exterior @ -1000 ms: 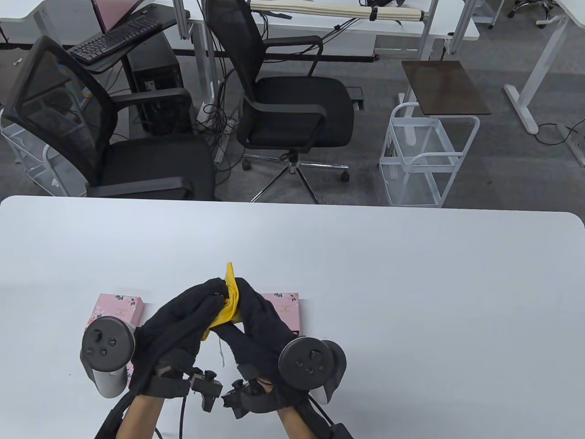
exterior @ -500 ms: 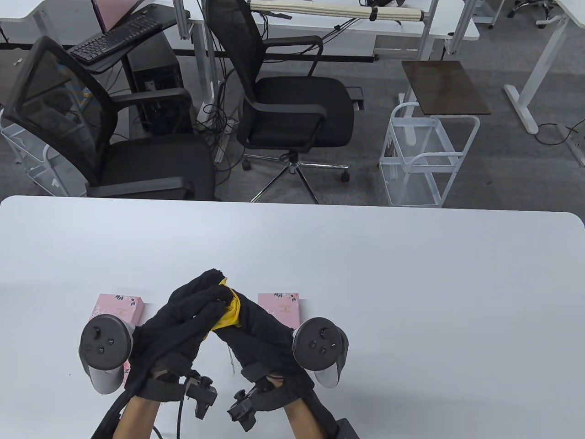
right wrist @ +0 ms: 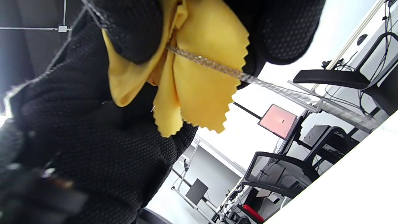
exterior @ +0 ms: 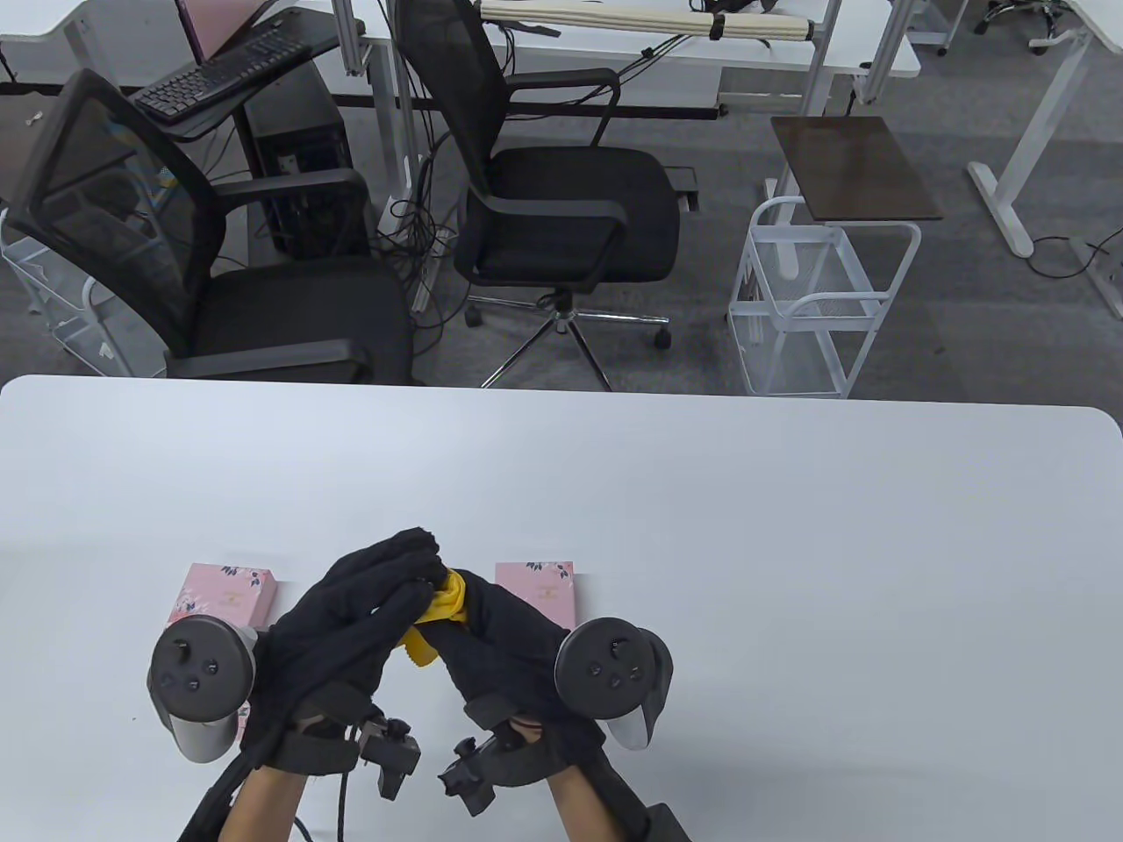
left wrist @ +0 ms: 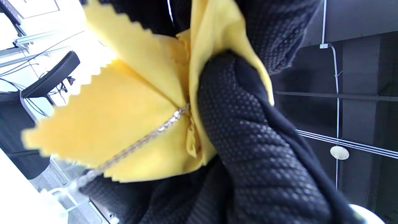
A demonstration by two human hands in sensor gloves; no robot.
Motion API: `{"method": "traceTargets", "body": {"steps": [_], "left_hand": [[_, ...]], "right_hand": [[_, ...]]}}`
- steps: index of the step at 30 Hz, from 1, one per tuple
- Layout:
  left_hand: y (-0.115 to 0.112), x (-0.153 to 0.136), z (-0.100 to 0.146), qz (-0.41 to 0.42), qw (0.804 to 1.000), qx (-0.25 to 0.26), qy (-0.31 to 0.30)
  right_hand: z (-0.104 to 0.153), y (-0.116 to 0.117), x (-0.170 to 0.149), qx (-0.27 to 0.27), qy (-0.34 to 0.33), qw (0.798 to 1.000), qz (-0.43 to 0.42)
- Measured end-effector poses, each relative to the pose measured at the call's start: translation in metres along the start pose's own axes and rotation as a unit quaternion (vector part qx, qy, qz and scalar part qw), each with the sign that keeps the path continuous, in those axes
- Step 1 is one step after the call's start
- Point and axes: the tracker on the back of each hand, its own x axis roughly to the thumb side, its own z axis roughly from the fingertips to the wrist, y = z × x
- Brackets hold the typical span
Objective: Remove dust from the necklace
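A yellow cloth (exterior: 436, 607) with a zigzag edge is bunched between my two gloved hands, held just above the table's front. My left hand (exterior: 386, 583) and right hand (exterior: 491, 614) meet fingertip to fingertip around it. In the left wrist view a thin silver necklace chain (left wrist: 146, 138) runs out of a fold in the cloth (left wrist: 118, 124), and a gloved finger (left wrist: 242, 130) presses the fold. In the right wrist view the chain (right wrist: 211, 65) crosses the cloth (right wrist: 199, 93), pinched under a fingertip (right wrist: 133, 34). The rest of the chain is hidden by the hands.
Two pink flowered boxes lie on the white table (exterior: 702, 526), one (exterior: 230, 588) left of the hands and one (exterior: 537, 589) behind the right hand. Office chairs, a white wire cart (exterior: 816, 298) and desks stand beyond the far edge.
The cloth's tip stood up past the fingertips; now it sits lower, bunched between the hands. The chain end hanging below the hands no longer shows. The right hand's tracker shifted right.
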Motion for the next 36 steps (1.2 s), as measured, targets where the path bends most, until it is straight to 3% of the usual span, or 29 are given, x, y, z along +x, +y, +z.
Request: {"method": "traceTargets", "body": {"steps": [10,13,32,36], "left_hand": [[0.005,0.002,0.003,0.000,1.000,0.026,-0.007],[0.006,0.002,0.002,-0.008,0.999,0.030,-0.007],[0.017,0.004,0.004,0.014,0.998,0.053,-0.015],[0.018,0.002,0.003,0.019,0.998,0.053,-0.012]], "right_hand": [[0.000,0.002,-0.001,0.006,0.010,1.000,0.003],[-0.001,0.003,0.001,0.040,0.002,0.999,0.005],[-0.001,0.017,-0.004,0.056,0.010,0.996,0.069],[-0.002,0.022,-0.006,0.086,0.014,0.994,0.065]]}}
